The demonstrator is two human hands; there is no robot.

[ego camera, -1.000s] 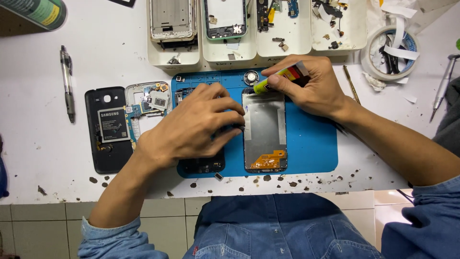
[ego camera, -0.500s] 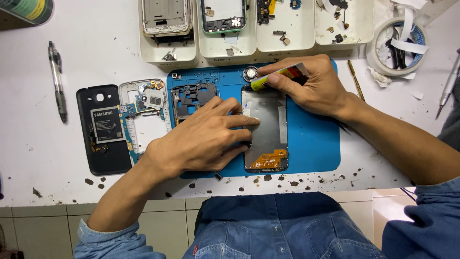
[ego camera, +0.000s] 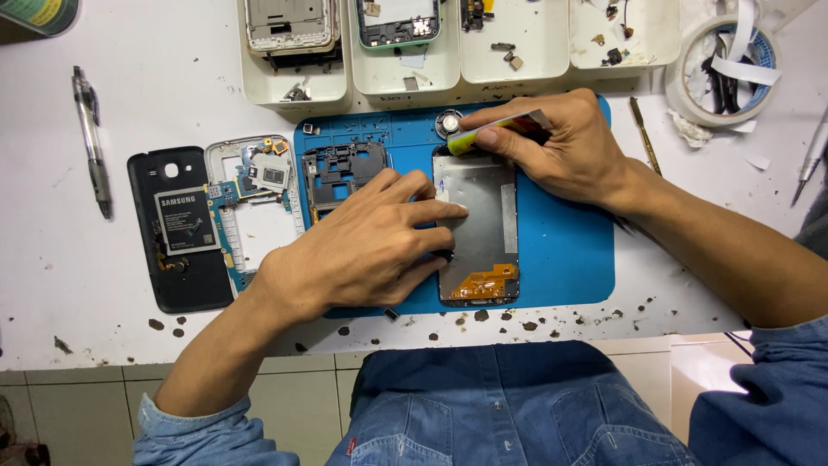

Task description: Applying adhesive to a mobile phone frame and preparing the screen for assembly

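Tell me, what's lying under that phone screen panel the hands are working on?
The screen panel rests on a blue mat. The left hand covers its left edge, so anything beneath there is hidden.

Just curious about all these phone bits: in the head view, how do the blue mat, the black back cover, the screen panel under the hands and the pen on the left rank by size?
1. Blue mat, clearly largest.
2. Screen panel and black back cover: about alike; the left hand hides part of the panel, so no ranking.
3. Pen, smallest.
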